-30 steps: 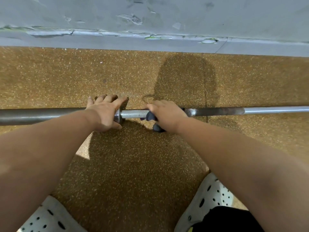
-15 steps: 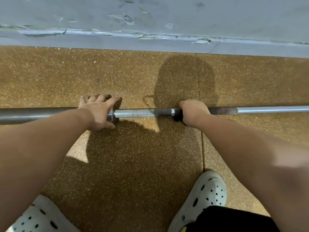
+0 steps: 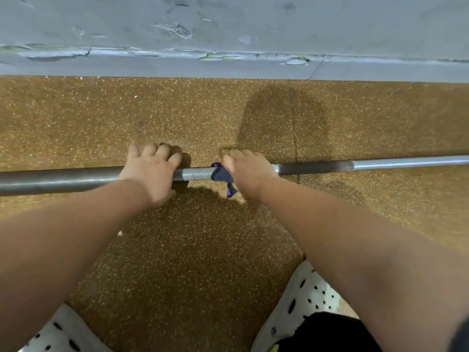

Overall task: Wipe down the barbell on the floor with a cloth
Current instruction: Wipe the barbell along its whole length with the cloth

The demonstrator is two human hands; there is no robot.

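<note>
While reaching forward and down, holds the barbell (image 3: 63, 179) with the left hand (image 3: 152, 174), fingers (image 3: 162, 151) curled over its far side. Just to the right, squeezes a dark purple cloth (image 3: 220, 175) round the bar with the right hand (image 3: 248, 174). Lies flat on the brown floor (image 3: 203, 250), long way running left to right, beside the wall (image 3: 228, 21).

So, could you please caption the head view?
Left hand grips the barbell while the right hand wraps a dark purple cloth round its shaft.

This looks like a gym or weight room. A long steel barbell (image 3: 380, 165) lies on a tan, speckled mat floor (image 3: 177, 250) with a visible seam, near a grey painted wall (image 3: 253, 21) whose paint is chipped along the base.
</note>
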